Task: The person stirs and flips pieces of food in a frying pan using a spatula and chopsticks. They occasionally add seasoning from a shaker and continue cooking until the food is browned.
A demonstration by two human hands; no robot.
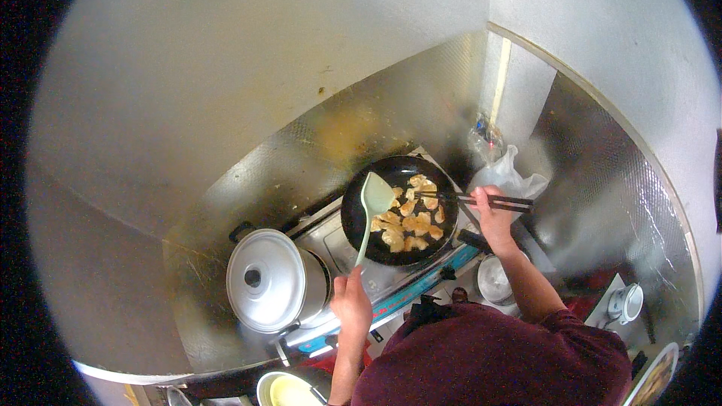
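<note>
My left hand [353,301] grips the handle of a pale green spatula [377,194], whose blade is over the left part of a black frying pan [356,237]. Several browned pieces of food [417,223], perhaps meat, are spread across the pan. In my right hand [493,220] is a pair of dark chopsticks [459,197], with their tips among the upper pieces. The pan sits on the right side of a gas stove [333,242], its black handle [472,241] pointing right, below my right hand.
A lidded metal pot [268,282] stands on the stove's left side. White plastic bags [510,175] lie in the right back corner. Foil-like sheeting [316,146] lines the wall. Below are a bowl with yellow contents [290,392], a metal pot [499,279] and a white cup [626,303].
</note>
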